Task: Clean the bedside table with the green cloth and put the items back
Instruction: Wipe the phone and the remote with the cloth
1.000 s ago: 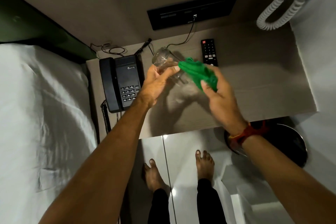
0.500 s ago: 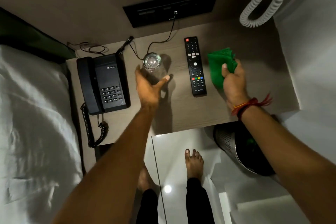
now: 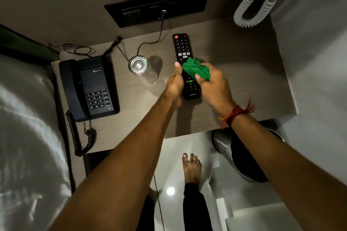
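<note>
Bed (image 3: 28,137) fills the left of the frame; the bedside table (image 3: 244,84) spans the middle band, its near edge running across centre frame with bare floor below. A metal waste bin (image 3: 225,146) sits under the table's lower-right edge.

On the table, left to right: black telephone (image 3: 88,88), drinking glass (image 3: 139,65) standing upright just right of it, then the remote control (image 3: 181,47) at centre. A thin cable (image 3: 159,32) drops from the wall panel (image 3: 157,3) and curls beside the glass.

Left hand (image 3: 174,82) is closed around the remote's left side, thumb laid along the edge. I cannot tell whether the remote is lifted or flat on the top. Right hand (image 3: 212,84) is clenched on the bunched green cloth (image 3: 195,69), pressing it onto the remote's lower keypad.

I judge the step to be wiping the remote.

Risks, as I read them: the glass stands near the left forearm, and a wide elbow swing could tip it. The cable by the glass could snag if the cloth sweeps that way. Hard rubbing could press buttons.

Room: the table's right half is bare and open for setting things down; its near edge lies close under both wrists, so anything slid toward me could drop to the floor or bin.
</note>
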A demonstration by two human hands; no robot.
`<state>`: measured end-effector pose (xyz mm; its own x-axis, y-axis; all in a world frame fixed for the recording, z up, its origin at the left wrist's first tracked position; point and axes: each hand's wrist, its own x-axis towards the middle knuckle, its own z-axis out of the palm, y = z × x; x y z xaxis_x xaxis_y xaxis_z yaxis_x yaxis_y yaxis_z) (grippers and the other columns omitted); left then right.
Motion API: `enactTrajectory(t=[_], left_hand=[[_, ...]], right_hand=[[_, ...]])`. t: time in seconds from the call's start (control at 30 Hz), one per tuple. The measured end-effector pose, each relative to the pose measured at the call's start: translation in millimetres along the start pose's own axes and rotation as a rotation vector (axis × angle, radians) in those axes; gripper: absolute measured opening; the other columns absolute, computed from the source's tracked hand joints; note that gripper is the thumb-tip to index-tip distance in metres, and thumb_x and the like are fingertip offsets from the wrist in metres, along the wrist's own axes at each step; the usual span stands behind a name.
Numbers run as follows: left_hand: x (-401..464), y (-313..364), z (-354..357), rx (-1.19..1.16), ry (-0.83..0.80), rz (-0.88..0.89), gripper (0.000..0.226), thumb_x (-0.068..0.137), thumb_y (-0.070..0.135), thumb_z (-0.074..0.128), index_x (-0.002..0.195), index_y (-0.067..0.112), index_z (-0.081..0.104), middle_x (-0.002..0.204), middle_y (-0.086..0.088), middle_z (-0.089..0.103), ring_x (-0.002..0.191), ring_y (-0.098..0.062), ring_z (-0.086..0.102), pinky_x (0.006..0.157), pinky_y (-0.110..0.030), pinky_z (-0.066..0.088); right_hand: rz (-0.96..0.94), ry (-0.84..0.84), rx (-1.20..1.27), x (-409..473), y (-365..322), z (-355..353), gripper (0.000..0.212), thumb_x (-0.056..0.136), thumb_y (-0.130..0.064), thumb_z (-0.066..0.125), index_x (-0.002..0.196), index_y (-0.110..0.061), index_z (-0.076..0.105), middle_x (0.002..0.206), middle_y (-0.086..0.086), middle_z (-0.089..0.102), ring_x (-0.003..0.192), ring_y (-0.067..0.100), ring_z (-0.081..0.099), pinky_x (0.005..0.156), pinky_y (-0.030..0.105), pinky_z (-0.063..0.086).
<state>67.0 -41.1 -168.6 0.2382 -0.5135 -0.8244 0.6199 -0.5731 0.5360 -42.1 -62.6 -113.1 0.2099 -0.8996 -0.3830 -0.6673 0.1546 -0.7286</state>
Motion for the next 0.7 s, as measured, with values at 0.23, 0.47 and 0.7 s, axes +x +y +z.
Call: enactTrajectory(t=[0.23,0.47,0.7], left_hand=[[-20,-7,-2,-0.269,-0.262,-0.047,0.066,0.105,0.063,0.022,0.107,0.012,0.065,0.083,-0.005,0.069,0.066,-0.017,0.065,0.063,-0.032,0.059],[-29,-4,7,-0.248,-0.276,-0.025,0.043,0.107,0.047,0.040,0.108,0.017,0.071,0.094,-0.006,0.077,0.082,-0.021,0.073,0.077,-0.040,0.060],[-30,9,-16,-0.269,-0.412,-0.174,0.079,0.100,0.071,0.030,0.114,0.002,0.067,0.102,-0.016,0.077,0.094,-0.027,0.075,0.091,-0.041,0.057]], right_hand=[[-0.247,0.273,0.046,23,-37,-43,0.039,0.094,-0.010,0.059,0.132,-0.019,0.061,0.123,0.003,0.072,0.114,0.017,0.065,0.093,0.023,0.050],[-0.619,-0.012,-0.511,10,-29,-24,0.062,0.081,0.000,0.033,0.141,-0.002,0.052,0.143,0.018,0.059,0.142,0.033,0.047,0.124,0.048,0.028],[-0.697,-0.202,-0.486,-55,2,-33,0.068,0.075,-0.004,0.028,0.136,-0.007,0.058,0.147,0.008,0.058,0.146,0.025,0.044,0.123,0.047,0.030]])
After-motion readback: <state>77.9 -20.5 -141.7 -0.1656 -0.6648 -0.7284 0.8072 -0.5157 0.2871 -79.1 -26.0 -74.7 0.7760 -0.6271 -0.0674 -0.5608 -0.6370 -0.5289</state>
